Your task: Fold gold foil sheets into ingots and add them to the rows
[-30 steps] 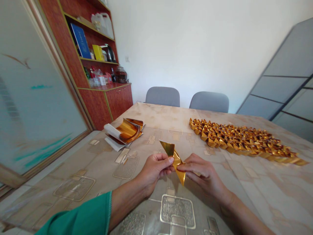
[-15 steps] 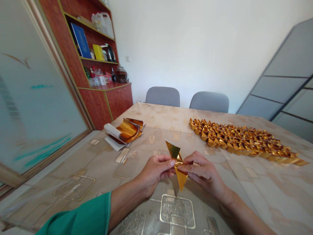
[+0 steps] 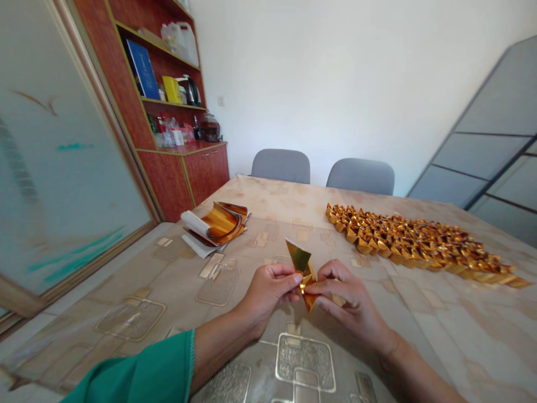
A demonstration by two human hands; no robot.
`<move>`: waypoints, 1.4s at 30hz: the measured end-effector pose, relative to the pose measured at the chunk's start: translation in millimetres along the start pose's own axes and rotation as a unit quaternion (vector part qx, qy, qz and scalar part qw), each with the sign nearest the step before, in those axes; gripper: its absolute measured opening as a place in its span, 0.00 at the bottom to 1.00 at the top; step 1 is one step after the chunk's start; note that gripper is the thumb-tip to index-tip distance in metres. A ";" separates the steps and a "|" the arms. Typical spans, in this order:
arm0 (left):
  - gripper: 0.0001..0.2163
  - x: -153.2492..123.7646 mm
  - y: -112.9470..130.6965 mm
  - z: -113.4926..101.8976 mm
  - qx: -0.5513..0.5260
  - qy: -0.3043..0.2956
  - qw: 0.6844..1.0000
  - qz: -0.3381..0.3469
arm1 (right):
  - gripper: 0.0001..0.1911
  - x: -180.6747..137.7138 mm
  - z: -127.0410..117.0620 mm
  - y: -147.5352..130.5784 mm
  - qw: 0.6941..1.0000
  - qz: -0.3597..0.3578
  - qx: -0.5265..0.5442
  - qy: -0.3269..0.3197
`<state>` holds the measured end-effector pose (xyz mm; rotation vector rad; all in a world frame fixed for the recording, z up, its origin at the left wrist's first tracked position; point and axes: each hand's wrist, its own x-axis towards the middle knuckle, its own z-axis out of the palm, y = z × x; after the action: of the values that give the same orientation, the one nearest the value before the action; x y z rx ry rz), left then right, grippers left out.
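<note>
A partly folded piece of gold foil paper (image 3: 300,258) is held above the table between both hands. One pointed end stands up and away from me, while the nearer end is bent and shorter. My left hand (image 3: 268,294) pinches its middle from the left, thumb on top. On the right side, the thumb and fingers of my right hand (image 3: 350,296) grip the nearer flap. To the far right lie several rows of folded gold paper pieces (image 3: 411,238), packed close together. A loose stack of gold foil sheets (image 3: 220,224), curled and with white undersides, rests at the left.
A patterned cloth (image 3: 168,296) covers the table. Two grey chairs (image 3: 280,165) (image 3: 361,174) stand at its far side, against a white wall. A reddish wooden cabinet (image 3: 168,176) with loaded shelves is at the back left, beside a frosted glass door (image 3: 54,168).
The nearer point of the gold paper, which stuck out long and flat, is now folded in and shorter. My right thumb has moved under that flap. My left hand keeps its pinch.
</note>
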<state>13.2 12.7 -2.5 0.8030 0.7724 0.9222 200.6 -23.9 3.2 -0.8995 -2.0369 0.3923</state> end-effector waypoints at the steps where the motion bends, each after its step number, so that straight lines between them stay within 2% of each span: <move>1: 0.18 -0.5 -0.4 0.5 0.004 -0.001 1.000 0.009 | 0.08 0.8 1.4 -1.8 1.000 0.018 0.013 0.007; 4: 0.17 -2.3 -0.2 1.7 -0.001 -0.004 1.000 0.019 | 0.06 1.5 3.5 -4.6 0.998 0.045 0.031 0.031; 11: 0.18 -1.6 4.3 2.1 -0.033 0.006 0.999 -0.014 | 0.07 1.9 -7.9 -1.1 1.000 -0.010 -0.004 0.003; 14: 0.16 -3.4 3.0 2.4 -0.009 -0.004 1.000 0.012 | 0.07 2.9 -5.8 -3.9 0.998 0.033 0.051 0.006; 20: 0.14 -10.3 -2.5 5.0 0.030 -0.024 0.998 0.043 | 0.09 1.8 7.5 -5.0 0.974 0.157 0.140 0.085; 26: 0.12 -10.8 -1.8 6.2 0.066 -0.014 0.996 0.053 | 0.11 2.7 12.6 -3.8 0.959 0.221 0.148 0.096; 36: 0.14 -10.4 -4.4 4.4 0.058 -0.046 0.997 0.030 | 0.12 2.9 11.7 -6.6 0.978 0.179 0.068 0.087; 39: 0.15 -10.4 -4.1 4.6 0.039 -0.044 0.998 0.011 | 0.13 3.1 10.1 -7.1 0.978 0.176 0.077 0.078; 42: 0.16 -9.6 -2.7 5.4 0.010 -0.015 1.000 -0.008 | 0.13 3.6 8.3 -8.0 0.975 0.178 0.120 0.053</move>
<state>15.0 1.8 -0.1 0.8253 0.7616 0.8876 188.9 -26.4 4.9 -1.1082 -1.6874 0.7522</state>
